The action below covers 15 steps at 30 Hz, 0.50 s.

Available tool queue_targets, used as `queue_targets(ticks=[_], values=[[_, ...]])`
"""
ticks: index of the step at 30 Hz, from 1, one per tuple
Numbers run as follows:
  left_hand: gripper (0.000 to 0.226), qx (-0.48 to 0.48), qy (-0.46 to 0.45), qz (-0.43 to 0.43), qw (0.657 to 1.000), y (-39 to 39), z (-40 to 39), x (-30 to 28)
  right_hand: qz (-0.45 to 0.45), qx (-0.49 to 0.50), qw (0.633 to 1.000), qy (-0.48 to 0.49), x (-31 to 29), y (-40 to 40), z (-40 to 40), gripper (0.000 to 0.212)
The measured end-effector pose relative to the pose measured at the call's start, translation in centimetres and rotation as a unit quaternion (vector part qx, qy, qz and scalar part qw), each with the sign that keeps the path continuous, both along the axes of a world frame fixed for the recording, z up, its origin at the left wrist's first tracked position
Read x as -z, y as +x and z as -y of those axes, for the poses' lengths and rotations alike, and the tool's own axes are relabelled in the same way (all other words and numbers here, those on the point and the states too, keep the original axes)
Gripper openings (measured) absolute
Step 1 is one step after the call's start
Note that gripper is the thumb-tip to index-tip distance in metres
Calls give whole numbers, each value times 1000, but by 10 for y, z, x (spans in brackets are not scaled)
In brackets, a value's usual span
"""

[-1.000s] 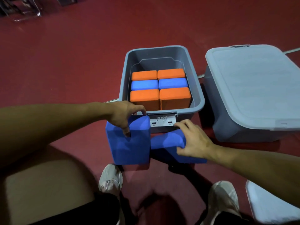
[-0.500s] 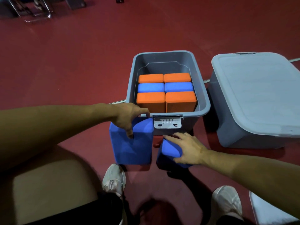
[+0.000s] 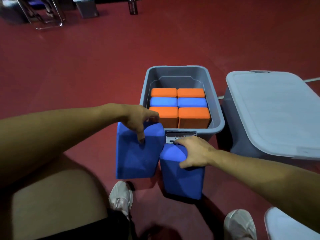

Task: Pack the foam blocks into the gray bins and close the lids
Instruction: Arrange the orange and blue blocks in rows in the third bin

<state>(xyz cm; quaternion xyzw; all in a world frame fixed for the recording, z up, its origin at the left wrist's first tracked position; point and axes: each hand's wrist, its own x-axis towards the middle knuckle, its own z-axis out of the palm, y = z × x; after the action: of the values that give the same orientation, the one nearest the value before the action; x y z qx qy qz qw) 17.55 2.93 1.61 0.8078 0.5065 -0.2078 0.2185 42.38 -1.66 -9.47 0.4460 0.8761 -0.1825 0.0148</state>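
Blue foam in both hands! The left hand (image 3: 138, 118) grips the top edge of the left blue block (image 3: 136, 156), fingers curled over its near face and thumb behind; the right hand (image 3: 194, 153) clamps the top of the right blue block (image 3: 181, 177). Both blocks hang upright, just in front of the open gray bin (image 3: 215, 104), above the red floor (image 3: 86, 66). Six blocks already sit inside the open bin, four orange and two blue. The closed gray bin (image 3: 270, 110) stands beside it. This looks like the loading step: next they need carrying over the near rim and lowering in. Against half a second ago, the right block has come up off the floor and turned upright.
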Motion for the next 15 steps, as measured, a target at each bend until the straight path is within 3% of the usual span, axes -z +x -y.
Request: queue_targets(ticks=[4,15], values=[[87,-39,-3,9,999,-13,-3,-30,-17,-3,1000,7,-37,-2,-14,87],[88,-56,124,82,987,-25,-3,-142,-106,66,992,31,-173,12,-48,73]])
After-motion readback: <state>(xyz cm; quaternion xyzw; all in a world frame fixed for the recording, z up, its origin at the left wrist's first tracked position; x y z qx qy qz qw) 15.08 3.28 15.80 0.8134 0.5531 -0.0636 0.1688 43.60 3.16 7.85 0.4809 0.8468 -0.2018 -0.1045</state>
